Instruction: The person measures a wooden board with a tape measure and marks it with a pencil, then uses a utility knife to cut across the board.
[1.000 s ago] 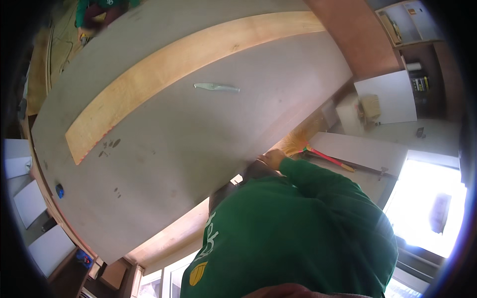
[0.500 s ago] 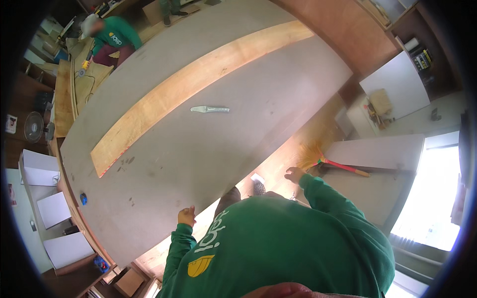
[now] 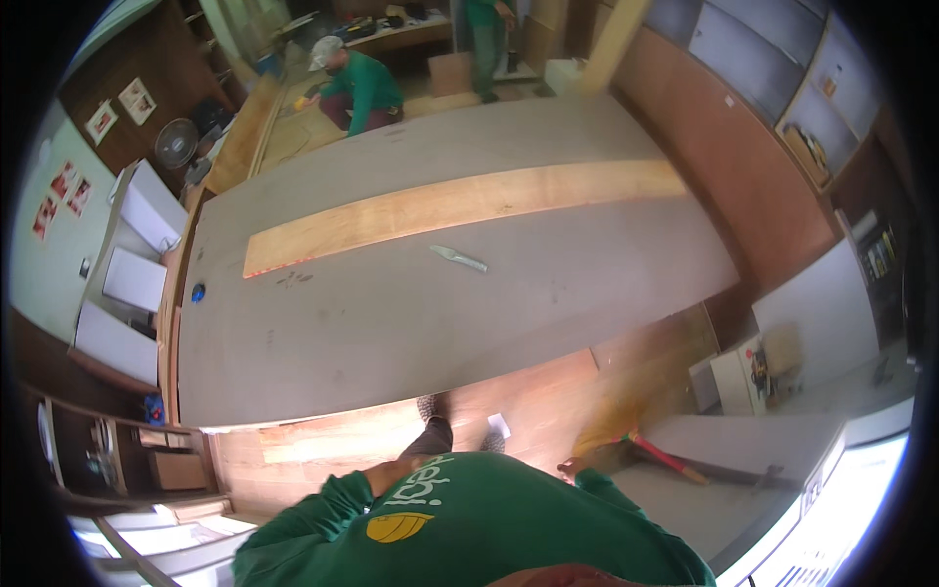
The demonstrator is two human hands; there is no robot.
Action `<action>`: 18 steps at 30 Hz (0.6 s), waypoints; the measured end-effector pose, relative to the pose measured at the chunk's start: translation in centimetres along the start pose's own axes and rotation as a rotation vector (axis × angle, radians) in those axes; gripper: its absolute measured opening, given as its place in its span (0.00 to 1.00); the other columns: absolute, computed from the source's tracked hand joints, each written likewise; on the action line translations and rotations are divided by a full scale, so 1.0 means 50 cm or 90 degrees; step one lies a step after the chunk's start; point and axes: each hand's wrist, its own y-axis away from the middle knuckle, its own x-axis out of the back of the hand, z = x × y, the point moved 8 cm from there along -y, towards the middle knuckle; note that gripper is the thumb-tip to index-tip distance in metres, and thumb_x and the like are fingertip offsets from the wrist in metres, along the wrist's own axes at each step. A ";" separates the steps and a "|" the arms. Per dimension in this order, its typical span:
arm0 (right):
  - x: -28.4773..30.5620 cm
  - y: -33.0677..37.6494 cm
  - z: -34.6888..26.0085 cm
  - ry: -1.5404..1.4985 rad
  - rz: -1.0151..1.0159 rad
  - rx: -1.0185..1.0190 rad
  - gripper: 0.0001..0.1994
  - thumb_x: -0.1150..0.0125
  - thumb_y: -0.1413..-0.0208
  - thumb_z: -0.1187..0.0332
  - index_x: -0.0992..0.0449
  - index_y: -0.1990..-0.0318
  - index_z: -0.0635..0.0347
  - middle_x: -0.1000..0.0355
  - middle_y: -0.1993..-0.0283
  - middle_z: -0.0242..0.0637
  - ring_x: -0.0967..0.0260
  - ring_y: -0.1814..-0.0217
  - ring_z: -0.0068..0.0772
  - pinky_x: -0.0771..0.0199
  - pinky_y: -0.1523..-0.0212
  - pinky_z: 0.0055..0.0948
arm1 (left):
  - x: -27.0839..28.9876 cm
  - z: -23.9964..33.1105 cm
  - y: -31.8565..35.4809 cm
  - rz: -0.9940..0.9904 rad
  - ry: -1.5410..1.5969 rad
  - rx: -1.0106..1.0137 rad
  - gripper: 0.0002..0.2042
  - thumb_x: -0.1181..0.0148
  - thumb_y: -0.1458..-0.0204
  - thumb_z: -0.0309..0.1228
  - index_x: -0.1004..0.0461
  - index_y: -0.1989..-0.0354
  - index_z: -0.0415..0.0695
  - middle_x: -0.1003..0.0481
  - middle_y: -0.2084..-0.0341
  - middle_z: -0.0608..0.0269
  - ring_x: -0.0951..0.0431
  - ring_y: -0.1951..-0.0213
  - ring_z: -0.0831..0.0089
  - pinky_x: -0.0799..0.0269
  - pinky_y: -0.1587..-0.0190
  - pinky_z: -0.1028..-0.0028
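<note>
My left hand (image 3: 387,476) is at my side against my green shirt, its fingers hidden. Low on the right, my right hand (image 3: 568,470) hangs beside my body, fingers a little apart, with nothing visible in it. Ahead of me lies a large grey-brown board surface (image 3: 333,362). A long light wooden plank (image 3: 460,207) rests across it. On my side of the plank is a pale, knife-shaped hand tool (image 3: 459,258). A small blue object (image 3: 199,293), perhaps a tape measure, sits at the left edge. Neither hand touches these.
A broom with a red handle (image 3: 665,457) lies at the right, near my right hand. Beyond the board, a co-worker in green (image 3: 367,88) crouches, and another person (image 3: 484,44) stands. White panels (image 3: 135,277) and a fan (image 3: 177,144) are at the left.
My view has tilted up and turned, so the board now lies more level. My left hand has drawn back from near the board's edge to my side; my right hand stays low.
</note>
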 end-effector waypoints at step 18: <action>-0.048 -0.040 -0.161 0.164 -0.085 0.141 0.18 0.44 0.40 0.54 0.19 0.62 0.62 0.20 0.65 0.46 0.22 0.68 0.38 0.23 0.58 0.38 | -0.147 -0.185 0.167 0.330 0.427 0.140 0.28 0.43 0.43 0.51 0.30 0.40 0.45 0.26 0.47 0.47 0.24 0.47 0.55 0.30 0.42 0.64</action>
